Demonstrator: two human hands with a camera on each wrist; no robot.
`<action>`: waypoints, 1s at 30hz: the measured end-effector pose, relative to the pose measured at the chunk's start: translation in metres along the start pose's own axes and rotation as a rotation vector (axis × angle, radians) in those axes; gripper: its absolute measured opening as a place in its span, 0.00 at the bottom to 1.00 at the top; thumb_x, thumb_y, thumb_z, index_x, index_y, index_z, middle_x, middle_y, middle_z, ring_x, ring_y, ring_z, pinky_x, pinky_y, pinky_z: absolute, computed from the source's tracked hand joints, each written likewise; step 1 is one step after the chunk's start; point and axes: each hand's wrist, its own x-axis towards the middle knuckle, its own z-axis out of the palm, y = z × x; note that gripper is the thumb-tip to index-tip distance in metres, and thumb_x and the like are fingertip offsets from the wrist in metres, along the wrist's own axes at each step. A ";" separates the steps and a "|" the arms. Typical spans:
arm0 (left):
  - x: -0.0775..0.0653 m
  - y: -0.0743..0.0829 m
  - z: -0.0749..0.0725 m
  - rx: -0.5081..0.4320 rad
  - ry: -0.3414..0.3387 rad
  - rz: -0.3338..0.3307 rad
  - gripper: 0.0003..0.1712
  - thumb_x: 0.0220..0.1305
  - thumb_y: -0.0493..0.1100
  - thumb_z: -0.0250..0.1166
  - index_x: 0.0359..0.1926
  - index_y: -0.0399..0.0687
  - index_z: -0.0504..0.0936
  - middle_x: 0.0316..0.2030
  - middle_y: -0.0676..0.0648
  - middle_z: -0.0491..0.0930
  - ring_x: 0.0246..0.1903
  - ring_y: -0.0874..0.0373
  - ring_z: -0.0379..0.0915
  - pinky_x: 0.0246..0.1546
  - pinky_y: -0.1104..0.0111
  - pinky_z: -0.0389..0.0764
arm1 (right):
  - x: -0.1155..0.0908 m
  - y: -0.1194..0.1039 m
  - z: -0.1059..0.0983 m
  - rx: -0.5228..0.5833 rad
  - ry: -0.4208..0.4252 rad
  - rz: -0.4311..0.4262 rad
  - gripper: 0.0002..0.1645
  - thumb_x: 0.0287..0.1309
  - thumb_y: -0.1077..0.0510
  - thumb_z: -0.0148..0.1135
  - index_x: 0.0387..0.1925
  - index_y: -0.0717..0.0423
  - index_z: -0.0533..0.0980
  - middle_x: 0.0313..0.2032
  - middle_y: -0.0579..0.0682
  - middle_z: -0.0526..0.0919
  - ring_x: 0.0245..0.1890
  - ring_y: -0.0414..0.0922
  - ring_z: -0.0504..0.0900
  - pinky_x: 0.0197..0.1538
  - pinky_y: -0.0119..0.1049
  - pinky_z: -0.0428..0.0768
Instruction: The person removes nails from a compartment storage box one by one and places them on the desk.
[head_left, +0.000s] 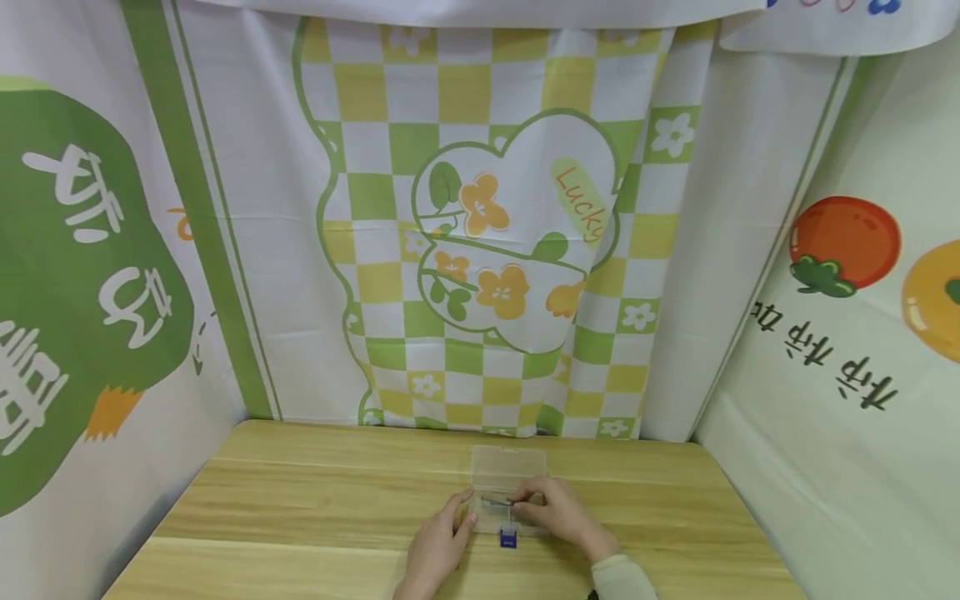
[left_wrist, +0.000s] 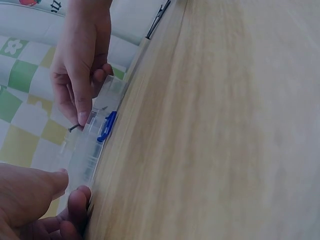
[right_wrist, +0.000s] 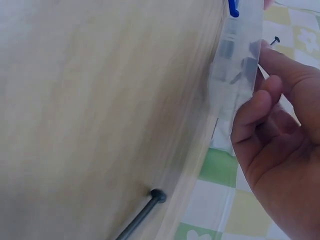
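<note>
A clear plastic box (head_left: 489, 522) lies on the wooden table with its lid (head_left: 508, 467) raised toward the back and a blue latch (head_left: 508, 539) at its front. My left hand (head_left: 438, 543) holds the box's left end, thumb and fingers around the edge. Over the box, my right hand (head_left: 561, 512) pinches a thin dark screw (left_wrist: 74, 128) between thumb and fingertips; its head sticks out past them. Small dark pieces (right_wrist: 236, 78) show through the box wall in the right wrist view, too blurred to name.
Another dark screw (right_wrist: 142, 215) appears close up on the table in the right wrist view. Dark slender pieces (left_wrist: 158, 20) lie on the table beyond the right hand in the left wrist view. A checkered cloth (head_left: 480, 375) hangs behind the table.
</note>
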 end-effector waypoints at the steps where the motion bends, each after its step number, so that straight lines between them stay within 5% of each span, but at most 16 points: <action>1: 0.000 0.000 0.000 0.002 0.001 0.000 0.24 0.77 0.47 0.65 0.70 0.51 0.79 0.15 0.61 0.65 0.12 0.68 0.57 0.14 0.72 0.58 | 0.000 0.000 0.000 0.001 0.002 0.004 0.05 0.69 0.56 0.71 0.42 0.52 0.88 0.40 0.42 0.89 0.41 0.39 0.84 0.47 0.44 0.84; 8: 0.001 -0.001 0.000 0.009 0.001 -0.002 0.24 0.77 0.48 0.65 0.70 0.51 0.79 0.15 0.61 0.66 0.12 0.68 0.59 0.14 0.71 0.60 | 0.000 0.001 -0.002 0.019 0.001 0.042 0.07 0.70 0.56 0.70 0.43 0.53 0.88 0.41 0.43 0.89 0.36 0.38 0.81 0.38 0.33 0.79; 30: -0.001 0.001 -0.001 -0.012 -0.016 0.008 0.24 0.78 0.46 0.64 0.71 0.49 0.78 0.14 0.62 0.65 0.12 0.70 0.57 0.13 0.75 0.58 | -0.011 -0.014 -0.010 0.022 0.049 0.018 0.08 0.68 0.57 0.71 0.44 0.56 0.88 0.38 0.43 0.89 0.32 0.34 0.79 0.30 0.30 0.75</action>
